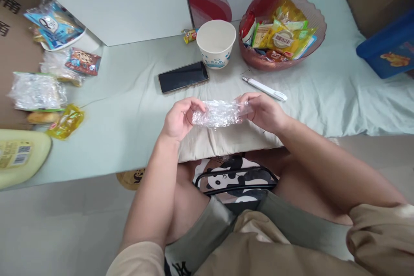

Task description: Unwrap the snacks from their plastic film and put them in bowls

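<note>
A piece of clear bubble wrap, folded into a long bundle, is stretched between my two hands above the front edge of the cloth-covered surface. Its left end is pinched by my left hand, fingers closed. My right hand grips the right end, also closed. Whether anything lies inside the wrap I cannot tell. Just beyond it are a dark-screened phone and a white utility knife. Behind these stands a white paper cup whose inside looks bare.
A pink bowl of packaged snacks stands at the back right. More wrapped snacks and a bubble-wrapped bundle lie left. A yellow bottle is at the near left. White and red boxes stand behind; a blue container is far right.
</note>
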{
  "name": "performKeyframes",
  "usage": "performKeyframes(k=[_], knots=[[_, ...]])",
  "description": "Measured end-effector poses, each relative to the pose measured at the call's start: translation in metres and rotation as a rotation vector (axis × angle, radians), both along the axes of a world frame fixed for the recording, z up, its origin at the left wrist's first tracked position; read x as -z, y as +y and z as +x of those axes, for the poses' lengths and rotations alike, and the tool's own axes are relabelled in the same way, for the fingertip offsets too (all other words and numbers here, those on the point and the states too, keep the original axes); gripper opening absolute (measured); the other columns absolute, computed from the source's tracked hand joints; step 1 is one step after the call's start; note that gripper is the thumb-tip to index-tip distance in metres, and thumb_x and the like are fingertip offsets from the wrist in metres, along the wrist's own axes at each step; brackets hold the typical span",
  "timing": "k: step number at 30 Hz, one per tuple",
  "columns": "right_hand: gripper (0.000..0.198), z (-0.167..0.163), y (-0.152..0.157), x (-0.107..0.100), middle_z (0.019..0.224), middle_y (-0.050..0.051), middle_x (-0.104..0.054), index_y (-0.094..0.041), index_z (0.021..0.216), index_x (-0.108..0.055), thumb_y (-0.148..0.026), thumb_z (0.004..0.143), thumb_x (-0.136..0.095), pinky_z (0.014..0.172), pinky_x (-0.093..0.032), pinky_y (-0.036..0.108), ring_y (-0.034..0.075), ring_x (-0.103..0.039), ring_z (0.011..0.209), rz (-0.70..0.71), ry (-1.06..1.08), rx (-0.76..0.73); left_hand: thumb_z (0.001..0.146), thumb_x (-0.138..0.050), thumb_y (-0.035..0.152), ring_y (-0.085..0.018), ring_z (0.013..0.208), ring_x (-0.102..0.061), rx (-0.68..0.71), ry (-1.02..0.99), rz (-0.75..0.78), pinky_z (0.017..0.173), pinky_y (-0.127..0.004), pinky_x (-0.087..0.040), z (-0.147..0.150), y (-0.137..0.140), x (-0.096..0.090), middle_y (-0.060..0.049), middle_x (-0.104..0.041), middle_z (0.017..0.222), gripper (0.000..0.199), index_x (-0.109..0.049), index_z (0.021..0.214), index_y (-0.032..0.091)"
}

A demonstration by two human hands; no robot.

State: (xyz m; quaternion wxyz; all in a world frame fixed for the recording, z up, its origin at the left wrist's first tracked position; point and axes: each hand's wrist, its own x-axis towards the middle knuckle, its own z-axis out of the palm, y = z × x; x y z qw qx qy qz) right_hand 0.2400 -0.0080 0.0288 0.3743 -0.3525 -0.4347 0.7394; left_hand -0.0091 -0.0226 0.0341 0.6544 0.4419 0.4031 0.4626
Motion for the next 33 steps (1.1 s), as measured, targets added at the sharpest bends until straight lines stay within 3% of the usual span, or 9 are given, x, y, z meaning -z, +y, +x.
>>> performKeyframes(k=[2,7,11,16,20,25,27,30,33], knots=[[0.026,-0.001,0.001,0.002,0.081,0.001,-0.06,-0.022,0.082,-0.056,-0.042,0.079,-0.071,0.063,-0.056,0.029,0.015,-0.061,0.071,0.001,-0.065,0.087,0.075,-0.072,0.037,-0.009,0.054,-0.053,-0.024,0.111,0.069,0.049,-0.021,-0.044,0.001,0.0,0.005,0.001,-0.06,0.071,0.02,-0.064,0.084,0.019],[0.067,-0.004,0.002,0.004,0.088,-0.004,-0.061,-0.032,0.121,-0.047,-0.041,0.068,-0.086,0.071,-0.057,0.031,0.015,-0.061,0.074,-0.007,-0.149,0.192,0.071,-0.079,0.02,-0.01,0.061,-0.057,-0.036,0.323,0.235,0.058,-0.023,-0.046,0.004,0.001,0.023,0.003,-0.061,0.086,0.061,-0.05,0.124,0.029],[0.064,-0.006,0.003,0.003,0.093,-0.003,-0.061,-0.032,0.126,-0.043,-0.057,0.076,-0.075,0.076,-0.058,0.034,0.017,-0.063,0.079,-0.037,-0.103,0.255,0.075,-0.075,0.018,-0.011,0.07,-0.059,-0.085,0.426,0.32,0.065,-0.025,-0.048,0.006,0.001,0.029,0.001,-0.061,0.094,0.059,-0.05,0.127,0.029],[0.088,-0.008,0.001,0.005,0.086,-0.004,-0.06,-0.032,0.136,-0.037,-0.035,0.063,-0.088,0.066,-0.05,0.032,0.018,-0.06,0.073,0.17,-0.275,0.155,0.075,-0.074,0.018,-0.012,0.077,-0.062,-0.047,0.505,0.317,0.071,-0.026,-0.05,0.01,-0.002,0.025,-0.001,-0.066,0.104,0.058,-0.053,0.128,0.029],[0.055,-0.004,0.003,0.005,0.071,-0.006,-0.049,-0.029,0.118,-0.051,-0.031,0.07,-0.078,0.06,-0.041,0.03,0.015,-0.049,0.062,0.244,-0.389,0.221,0.068,-0.079,0.019,-0.013,0.081,-0.062,-0.151,0.446,0.293,0.069,-0.024,-0.049,0.007,0.002,0.02,-0.002,-0.066,0.11,0.062,-0.052,0.123,0.029],[0.019,-0.004,0.002,-0.003,0.073,-0.002,-0.055,-0.024,0.08,-0.054,-0.03,0.073,-0.071,0.059,-0.036,0.03,0.014,-0.044,0.061,0.345,-0.573,0.367,0.079,-0.077,0.032,-0.012,0.075,-0.06,-0.324,0.416,0.345,0.068,-0.024,-0.049,0.01,-0.001,0.016,0.001,-0.062,0.085,0.026,-0.056,0.092,0.024],[0.017,-0.008,-0.003,-0.005,0.079,0.0,-0.06,-0.023,0.081,-0.056,-0.029,0.073,-0.07,0.065,-0.04,0.031,0.015,-0.05,0.068,0.403,-0.557,0.327,0.081,-0.077,0.039,-0.017,0.091,-0.066,-0.23,0.432,0.339,0.077,-0.027,-0.053,0.018,-0.005,0.016,-0.004,-0.069,0.098,0.028,-0.06,0.097,0.023],[0.02,-0.015,-0.011,-0.006,0.076,-0.002,-0.057,-0.023,0.083,-0.053,-0.033,0.077,-0.069,0.068,-0.041,0.031,0.015,-0.051,0.07,0.428,-0.372,0.127,0.076,-0.083,0.046,-0.027,0.126,-0.063,-0.027,0.41,0.313,0.098,-0.036,-0.054,0.031,-0.009,0.017,-0.011,-0.066,0.136,0.056,-0.06,0.123,0.025],[0.026,-0.019,-0.015,-0.005,0.078,-0.002,-0.055,-0.023,0.089,-0.053,-0.042,0.081,-0.069,0.065,-0.041,0.029,0.013,-0.048,0.067,0.384,-0.22,-0.02,0.078,-0.081,0.049,-0.027,0.119,-0.068,0.078,0.343,0.258,0.1,-0.039,-0.055,0.038,-0.009,0.018,-0.011,-0.071,0.128,0.057,-0.061,0.125,0.023]])
